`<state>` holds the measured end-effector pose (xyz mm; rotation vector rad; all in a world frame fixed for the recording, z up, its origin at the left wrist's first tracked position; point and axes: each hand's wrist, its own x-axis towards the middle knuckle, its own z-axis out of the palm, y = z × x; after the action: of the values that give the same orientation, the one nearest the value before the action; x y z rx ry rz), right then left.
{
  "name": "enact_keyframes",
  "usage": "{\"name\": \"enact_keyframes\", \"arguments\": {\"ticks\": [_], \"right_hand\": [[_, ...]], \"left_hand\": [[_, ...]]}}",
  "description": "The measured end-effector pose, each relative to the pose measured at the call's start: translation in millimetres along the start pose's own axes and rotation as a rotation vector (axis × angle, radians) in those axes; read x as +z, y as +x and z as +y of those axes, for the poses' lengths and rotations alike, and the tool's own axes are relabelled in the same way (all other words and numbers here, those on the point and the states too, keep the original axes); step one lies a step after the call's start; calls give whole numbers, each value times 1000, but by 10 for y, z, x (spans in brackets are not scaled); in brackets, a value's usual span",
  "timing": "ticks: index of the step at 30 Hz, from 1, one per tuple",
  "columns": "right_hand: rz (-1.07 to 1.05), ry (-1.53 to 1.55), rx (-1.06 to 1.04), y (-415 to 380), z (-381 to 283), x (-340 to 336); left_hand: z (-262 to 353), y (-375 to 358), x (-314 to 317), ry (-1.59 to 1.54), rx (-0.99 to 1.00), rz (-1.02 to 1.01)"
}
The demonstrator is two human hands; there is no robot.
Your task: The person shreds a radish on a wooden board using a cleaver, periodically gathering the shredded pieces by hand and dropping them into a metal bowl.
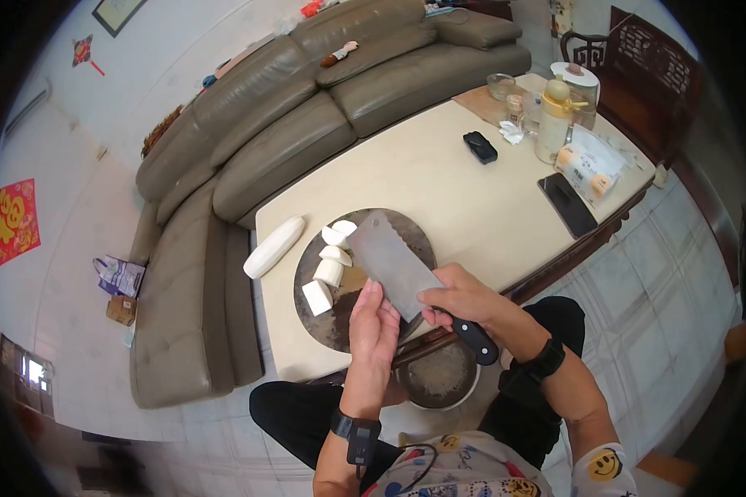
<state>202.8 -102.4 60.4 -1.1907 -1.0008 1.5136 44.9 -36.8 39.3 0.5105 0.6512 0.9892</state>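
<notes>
My right hand (464, 296) is closed around a cleaver (395, 263) where the blade meets its black handle. The broad blade is tilted over a round, dark chopping board (406, 228). My left hand (375, 328) is at the near edge of the blade, fingers stretched out and seemingly touching it; part of their contact is hidden. On the board, several thick white chunks (328, 272), apparently of peeled white radish, lie in a row to the left of the blade. A long peeled white radish (274, 248) rests on the table just left of the board.
Below the table edge, between my knees, stands a round metal pot (439, 377). The cream table (373, 189) also bears a phone (568, 205), a small black case (480, 147), a tissue pack (590, 166) and a yellow-topped flask (553, 124). A grey sofa (282, 153) borders the far side.
</notes>
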Motion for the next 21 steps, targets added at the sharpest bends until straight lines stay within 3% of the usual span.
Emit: {"name": "enact_keyframes", "arguments": {"ticks": [4,10,12,21], "right_hand": [[106,76,-72,-28,-35,-26],[40,-55,-124,-29,69,-2],[30,-74,-143,-38,95,9],[128,-208,-123,-194,119,-215]], "left_hand": [[-80,-60,-17,-44,-27,-76],[-132,-36,-66,19,-67,-85],[-204,14,-117,195,6,8],[-27,-268,-401,80,13,250]]}}
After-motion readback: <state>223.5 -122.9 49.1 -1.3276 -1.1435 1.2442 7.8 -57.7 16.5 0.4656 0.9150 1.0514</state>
